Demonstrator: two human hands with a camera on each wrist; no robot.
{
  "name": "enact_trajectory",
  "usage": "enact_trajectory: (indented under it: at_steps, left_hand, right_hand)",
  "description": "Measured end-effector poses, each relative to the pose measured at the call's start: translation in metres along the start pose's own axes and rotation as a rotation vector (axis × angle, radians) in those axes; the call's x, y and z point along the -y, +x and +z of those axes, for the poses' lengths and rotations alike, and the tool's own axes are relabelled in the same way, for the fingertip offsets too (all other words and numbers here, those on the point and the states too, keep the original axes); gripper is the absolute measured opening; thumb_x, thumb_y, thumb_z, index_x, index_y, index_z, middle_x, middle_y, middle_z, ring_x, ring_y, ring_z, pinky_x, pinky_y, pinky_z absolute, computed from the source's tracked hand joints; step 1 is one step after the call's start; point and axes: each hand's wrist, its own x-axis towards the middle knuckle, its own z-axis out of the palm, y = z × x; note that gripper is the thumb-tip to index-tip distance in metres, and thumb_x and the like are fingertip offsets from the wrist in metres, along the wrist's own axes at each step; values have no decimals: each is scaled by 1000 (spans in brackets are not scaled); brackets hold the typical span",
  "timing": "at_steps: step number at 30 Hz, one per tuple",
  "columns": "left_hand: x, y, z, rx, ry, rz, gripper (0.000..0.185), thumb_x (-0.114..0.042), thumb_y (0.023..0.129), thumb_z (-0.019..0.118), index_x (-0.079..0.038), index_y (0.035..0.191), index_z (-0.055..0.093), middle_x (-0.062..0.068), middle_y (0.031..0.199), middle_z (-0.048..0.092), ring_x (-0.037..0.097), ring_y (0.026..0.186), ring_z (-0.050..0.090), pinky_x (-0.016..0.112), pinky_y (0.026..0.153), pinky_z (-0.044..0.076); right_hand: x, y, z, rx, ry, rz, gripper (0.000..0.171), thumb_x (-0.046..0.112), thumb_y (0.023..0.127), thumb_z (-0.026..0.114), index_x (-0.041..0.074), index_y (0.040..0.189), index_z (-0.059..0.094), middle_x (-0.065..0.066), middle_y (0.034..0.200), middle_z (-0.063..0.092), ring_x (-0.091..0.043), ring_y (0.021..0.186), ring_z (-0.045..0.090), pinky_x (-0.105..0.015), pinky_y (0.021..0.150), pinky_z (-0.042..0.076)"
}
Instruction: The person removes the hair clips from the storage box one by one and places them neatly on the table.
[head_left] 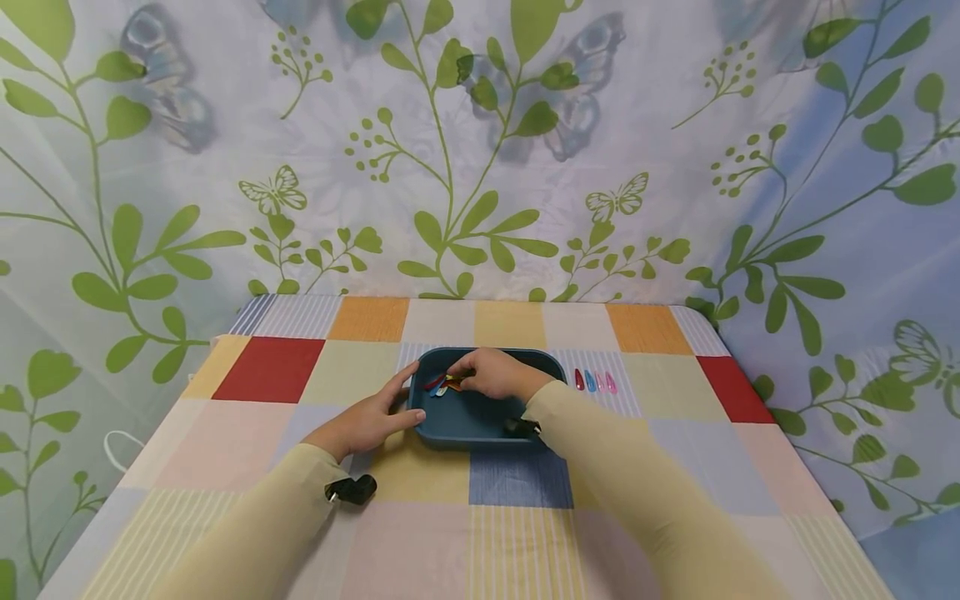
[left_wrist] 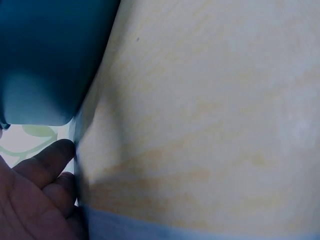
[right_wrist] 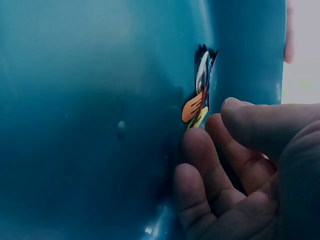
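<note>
Head view shows the right hand (head_left: 491,372) reaching into a dark blue, rounded rectangular plastic tray (head_left: 480,433) on the counter with the checked cloth (head_left: 270,368), fingers curled and closing on a small pile of coloured hair clips (head_left: 444,384) in its far left corner. Whether they already pinch one, I cannot tell. The left hand (head_left: 367,421) rests against the tray's left wall, fingers straight. Four more clips (head_left: 595,382) lie in a row right of the tray.

Thin, flat clips overlap; fingers could lift several or slip off.

Right wrist view alone shows the clips (right_wrist: 198,102) bunched against the wall, fingertips (right_wrist: 200,142) just beside them.
</note>
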Motion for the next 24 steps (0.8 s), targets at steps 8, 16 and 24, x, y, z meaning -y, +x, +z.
enact_trajectory:
  at_steps: [8,16,24]
  left_hand:
    - [3,-1,1,2,-10,20,87,-48,103,64,-48,167,5,16,169,37,40,155,38,66,124,28]
    - [2,-1,2,-1,-13,7,87,-49,103,64,-49,167,7,16,169,37,40,156,37,67,124,27]
    - [0,-3,1,0,-8,3,87,-50,103,64,-48,167,7,16,170,36,41,156,36,68,124,28]
  right_hand:
    - [-4,0,0,36,-34,-27,32,14,102,69,14,134,74,0,126,77,-17,118,69,-36,103,54]
    - [-4,-3,0,13,-21,22,31,14,104,67,11,134,74,-2,117,79,-12,95,69,-32,88,57]
    - [-3,-4,2,24,-93,85,36,17,101,71,9,136,72,-2,100,80,-10,75,63,-27,73,51]
